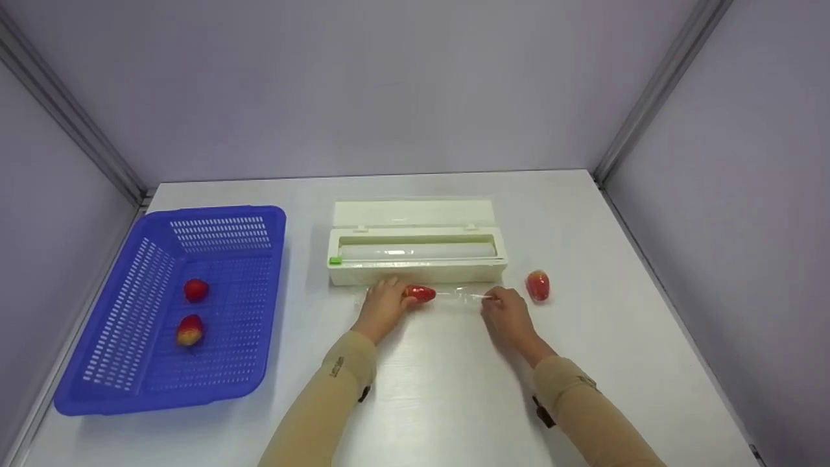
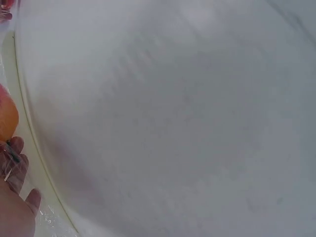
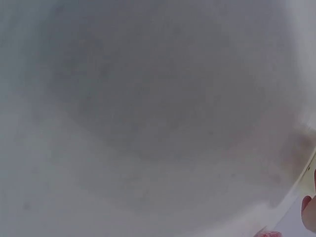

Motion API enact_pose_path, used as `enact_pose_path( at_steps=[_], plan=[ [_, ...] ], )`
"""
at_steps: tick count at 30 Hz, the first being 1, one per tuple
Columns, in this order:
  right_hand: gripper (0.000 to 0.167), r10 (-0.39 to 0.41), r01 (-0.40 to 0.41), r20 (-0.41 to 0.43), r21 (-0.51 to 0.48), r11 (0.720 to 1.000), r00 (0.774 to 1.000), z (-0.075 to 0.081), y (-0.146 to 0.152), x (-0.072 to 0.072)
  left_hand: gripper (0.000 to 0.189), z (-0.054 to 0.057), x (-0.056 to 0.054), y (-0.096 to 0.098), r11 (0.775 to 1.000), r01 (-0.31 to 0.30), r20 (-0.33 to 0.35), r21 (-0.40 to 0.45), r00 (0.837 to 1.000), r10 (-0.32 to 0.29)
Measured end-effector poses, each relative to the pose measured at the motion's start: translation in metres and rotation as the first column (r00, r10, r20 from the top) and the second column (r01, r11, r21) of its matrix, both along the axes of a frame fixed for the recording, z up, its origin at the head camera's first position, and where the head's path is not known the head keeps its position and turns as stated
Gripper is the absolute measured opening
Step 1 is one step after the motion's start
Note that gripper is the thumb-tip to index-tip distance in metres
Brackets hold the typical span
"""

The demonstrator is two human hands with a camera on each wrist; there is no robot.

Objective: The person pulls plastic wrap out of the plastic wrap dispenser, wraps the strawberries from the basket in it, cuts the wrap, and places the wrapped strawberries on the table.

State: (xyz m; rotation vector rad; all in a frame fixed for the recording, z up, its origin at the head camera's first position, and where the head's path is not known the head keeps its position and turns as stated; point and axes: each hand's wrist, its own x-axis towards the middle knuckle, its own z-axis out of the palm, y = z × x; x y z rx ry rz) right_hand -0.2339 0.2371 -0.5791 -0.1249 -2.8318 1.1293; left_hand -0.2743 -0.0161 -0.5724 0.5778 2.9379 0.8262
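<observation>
My left hand point(image 1: 383, 305) grips the left end of a red fruit point(image 1: 422, 294) in front of the film dispenser. In the left wrist view this fruit point(image 2: 6, 114) looks orange and pink, with clear film over the fingers point(image 2: 15, 165) beside its stem. Clear cling film point(image 1: 462, 295) stretches right from the fruit, and my right hand point(image 1: 509, 316) pinches its twisted end. Behind both hands stands the white cling film dispenser point(image 1: 416, 272), lid raised, with a roll of film point(image 1: 418, 251) inside. The right wrist view catches only part of the right hand point(image 3: 309, 213).
A blue plastic basket point(image 1: 275, 298) at the left holds a red fruit point(image 1: 196, 290) and a red-and-yellow fruit point(image 1: 190, 331). Another red-and-yellow fruit point(image 1: 537, 286), shiny as if wrapped, lies right of the dispenser. Panels enclose the white table point(image 1: 428, 402) at the back and sides.
</observation>
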Motion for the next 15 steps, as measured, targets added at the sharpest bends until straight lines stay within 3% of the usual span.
enact_pose_path(
  at_steps=[3,5,15],
  plan=[
    [0.011,-0.086,0.106,0.106,-0.200,0.974,0.991,0.003,0.001,-0.004,0.033,0.000,-0.001,0.000,1.000,-0.007,0.022,-0.008,1.000,0.007],
    [0.012,-0.134,0.165,0.135,-0.258,0.952,0.982,0.005,-0.001,-0.008,0.032,0.000,-0.001,0.001,1.000,-0.011,0.029,-0.022,1.000,0.012],
    [0.025,-0.312,0.389,0.318,-0.220,0.894,0.895,0.016,0.000,-0.023,0.032,-0.002,-0.002,0.009,0.999,-0.006,0.005,-0.051,1.000,0.006]
  ],
)
